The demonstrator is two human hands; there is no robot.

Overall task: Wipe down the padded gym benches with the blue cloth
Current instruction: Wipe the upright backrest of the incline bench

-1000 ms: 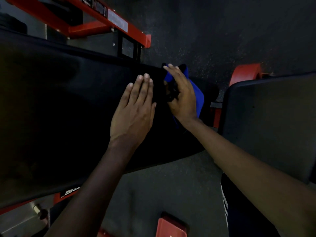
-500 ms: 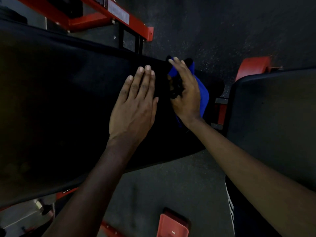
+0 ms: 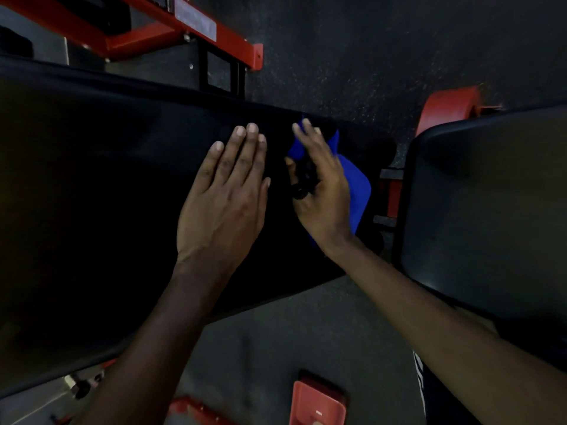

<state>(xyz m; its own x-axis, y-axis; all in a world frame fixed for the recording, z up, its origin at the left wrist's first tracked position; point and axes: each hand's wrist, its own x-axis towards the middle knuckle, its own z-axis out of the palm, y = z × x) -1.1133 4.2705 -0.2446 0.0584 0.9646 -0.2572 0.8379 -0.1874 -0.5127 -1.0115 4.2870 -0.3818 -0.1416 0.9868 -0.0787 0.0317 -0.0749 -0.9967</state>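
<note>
A long black padded bench (image 3: 107, 194) runs across the left and middle of the view. My left hand (image 3: 225, 197) lies flat on its pad with straight fingers. Just to the right, my right hand (image 3: 322, 185) presses the blue cloth (image 3: 356, 185) onto the pad near the bench's right end. Its thumb and fingers pinch a fold of the cloth. Something small and black sits under the palm; I cannot tell what it is. A second black padded bench (image 3: 491, 210) stands at the right.
A red steel frame (image 3: 184, 35) crosses the upper left behind the long bench. Red frame parts show between the benches (image 3: 391, 194), behind the right bench (image 3: 445, 102) and on the dark rubber floor (image 3: 319, 403) near my legs.
My right hand with the cloth has slid a little back toward me along the pad's end. My left hand stays flat in the same place.
</note>
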